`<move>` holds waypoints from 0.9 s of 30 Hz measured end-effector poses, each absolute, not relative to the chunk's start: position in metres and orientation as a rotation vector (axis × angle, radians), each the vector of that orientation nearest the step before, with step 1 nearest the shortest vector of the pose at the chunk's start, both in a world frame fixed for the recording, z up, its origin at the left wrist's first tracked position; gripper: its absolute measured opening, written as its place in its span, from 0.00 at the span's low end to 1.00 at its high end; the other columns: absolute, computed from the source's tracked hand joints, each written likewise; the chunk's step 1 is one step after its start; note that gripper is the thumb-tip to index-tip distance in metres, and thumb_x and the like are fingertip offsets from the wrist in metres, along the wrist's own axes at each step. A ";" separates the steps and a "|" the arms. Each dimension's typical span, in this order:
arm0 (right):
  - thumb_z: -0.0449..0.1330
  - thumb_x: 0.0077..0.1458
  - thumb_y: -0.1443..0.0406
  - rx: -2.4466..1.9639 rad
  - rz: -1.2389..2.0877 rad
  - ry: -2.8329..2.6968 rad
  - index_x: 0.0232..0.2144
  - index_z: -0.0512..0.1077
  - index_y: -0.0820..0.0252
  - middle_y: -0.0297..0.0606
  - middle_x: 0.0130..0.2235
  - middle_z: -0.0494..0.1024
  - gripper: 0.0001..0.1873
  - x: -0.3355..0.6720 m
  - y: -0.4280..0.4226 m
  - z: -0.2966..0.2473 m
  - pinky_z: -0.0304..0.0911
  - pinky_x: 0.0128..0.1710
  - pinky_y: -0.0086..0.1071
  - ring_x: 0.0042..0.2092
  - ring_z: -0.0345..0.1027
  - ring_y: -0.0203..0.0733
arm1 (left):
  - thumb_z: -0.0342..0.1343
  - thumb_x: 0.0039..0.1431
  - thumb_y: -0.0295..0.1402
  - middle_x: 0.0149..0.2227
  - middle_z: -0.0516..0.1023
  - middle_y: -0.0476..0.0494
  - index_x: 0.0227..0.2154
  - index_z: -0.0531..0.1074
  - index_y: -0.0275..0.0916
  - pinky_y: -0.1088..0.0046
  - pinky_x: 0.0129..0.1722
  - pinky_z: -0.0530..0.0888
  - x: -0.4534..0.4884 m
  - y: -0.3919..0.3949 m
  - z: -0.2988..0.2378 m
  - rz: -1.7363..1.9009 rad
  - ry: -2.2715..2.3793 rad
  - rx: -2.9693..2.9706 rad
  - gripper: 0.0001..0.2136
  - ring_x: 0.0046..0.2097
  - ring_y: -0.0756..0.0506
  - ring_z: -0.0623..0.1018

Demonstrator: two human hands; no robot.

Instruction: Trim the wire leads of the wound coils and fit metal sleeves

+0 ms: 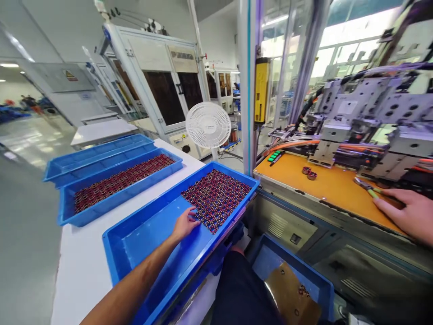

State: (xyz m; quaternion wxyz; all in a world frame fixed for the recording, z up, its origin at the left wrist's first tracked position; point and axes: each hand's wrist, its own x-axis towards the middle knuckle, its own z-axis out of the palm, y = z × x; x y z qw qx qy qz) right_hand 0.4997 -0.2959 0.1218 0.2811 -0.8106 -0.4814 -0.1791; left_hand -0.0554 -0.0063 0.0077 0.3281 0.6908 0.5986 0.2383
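Observation:
My left hand (185, 222) reaches into the near blue tray (142, 234) and touches the edge of a dense block of small dark red coils (216, 196); its fingers are curled at the coils, and whether they grip one is hidden. My right hand (407, 213) lies flat with fingers stretched on the orange work plate (331, 187) of the machine, next to green-handled pliers (367, 186). Two loose coils (309, 173) sit further left on that plate.
A second blue tray of coils (122, 185) and a stacked blue tray (94, 155) stand on the white table (77, 266). A white fan (208, 125) stands beyond. Machine heads and cables (365, 122) crowd the plate's far side. A low blue bin (297, 280) sits by my knee.

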 end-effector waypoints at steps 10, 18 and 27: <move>0.59 0.63 0.58 -2.391 -0.507 -1.333 0.43 0.73 0.63 0.42 0.47 0.77 0.13 0.471 -0.297 0.131 0.67 0.50 0.45 0.48 0.72 0.44 | 0.65 0.52 0.34 0.51 0.76 0.40 0.54 0.69 0.41 0.57 0.59 0.68 0.119 -0.039 0.132 0.891 0.958 2.290 0.26 0.54 0.36 0.74; 0.59 0.64 0.60 -2.424 -0.403 -1.354 0.47 0.71 0.62 0.42 0.50 0.74 0.13 0.458 -0.303 0.142 0.69 0.50 0.45 0.49 0.71 0.45 | 0.56 0.64 0.35 0.52 0.75 0.39 0.52 0.70 0.37 0.56 0.46 0.77 0.296 -0.055 0.153 0.704 0.716 2.166 0.15 0.48 0.41 0.78; 0.59 0.64 0.60 -2.398 -0.292 -1.201 0.49 0.70 0.61 0.42 0.52 0.73 0.15 0.454 -0.299 0.140 0.69 0.50 0.45 0.50 0.70 0.45 | 0.56 0.64 0.34 0.50 0.76 0.40 0.51 0.70 0.36 0.58 0.43 0.78 0.310 -0.056 0.162 0.572 0.723 2.168 0.15 0.45 0.42 0.79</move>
